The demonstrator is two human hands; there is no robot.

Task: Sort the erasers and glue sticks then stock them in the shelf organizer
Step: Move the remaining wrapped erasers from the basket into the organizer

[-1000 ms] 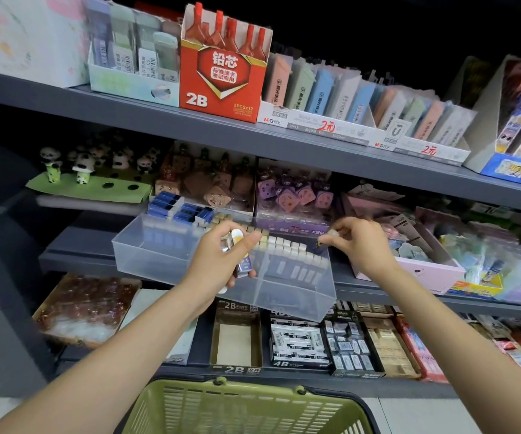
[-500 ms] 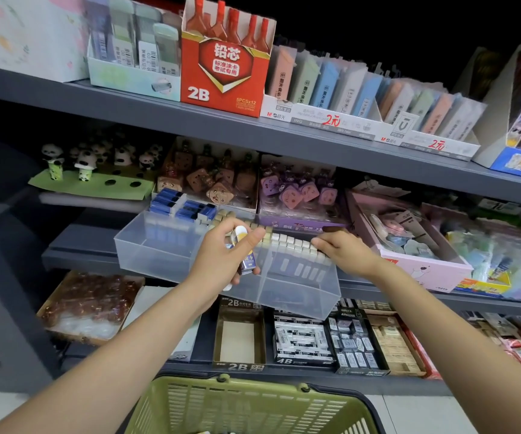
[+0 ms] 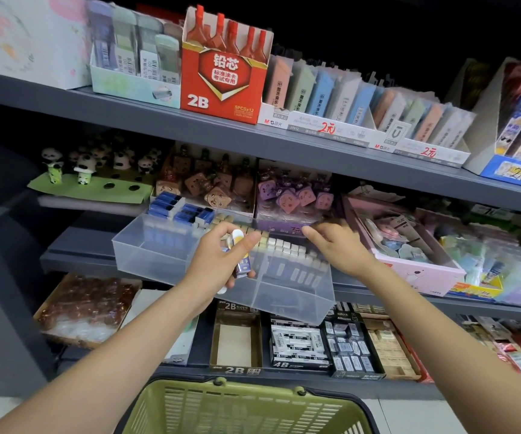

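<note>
A clear plastic shelf organizer (image 3: 159, 261) juts out from the middle shelf, split by a divider. Blue-sleeved erasers (image 3: 181, 211) fill its back left part, and rows of pale erasers (image 3: 293, 258) stand in its right part. My left hand (image 3: 221, 261) hovers over the divider and grips a few small items, among them a blue-wrapped eraser (image 3: 243, 266) and a white and yellow piece (image 3: 235, 238). My right hand (image 3: 337, 245) reaches over the far right rows, fingertips near the back edge; what it holds is hidden.
A green shopping basket (image 3: 246, 408) sits below my arms. Boxes of 2B and 4B erasers (image 3: 296, 343) fill the lower shelf. A pink box (image 3: 409, 261) stands right of the organizer, novelty erasers (image 3: 296, 198) behind it, and a red 2B lead box (image 3: 224, 70) above.
My right hand first moved left along the pale eraser rows, then lifted toward the back edge. My left hand stayed over the divider with its items.
</note>
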